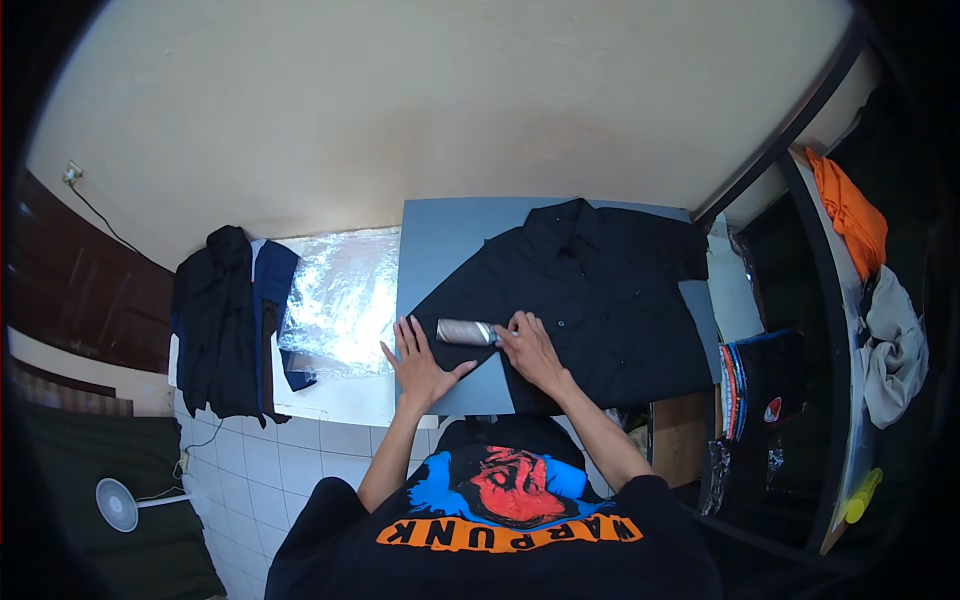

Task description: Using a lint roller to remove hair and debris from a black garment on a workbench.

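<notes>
A black collared shirt (pixel 610 290) lies spread out, buttons up, on a grey board (pixel 440 240). My right hand (pixel 532 352) is closed round the handle of a lint roller (pixel 465 332), whose pale cylinder rests on the shirt's left sleeve. Most of the handle is hidden under my fingers. My left hand (pixel 420 370) presses flat near the end of that same sleeve, just left of the roller, with its fingers spread and nothing in them.
Left of the board lie shiny clear plastic wrapping (pixel 345 300) and a pile of dark garments (pixel 220 320). Folded clothes (pixel 765 380) stand on the right, near a rack with an orange cloth (pixel 848 210) and a beige cloth (pixel 895 350). A white fan (pixel 117 504) is at lower left.
</notes>
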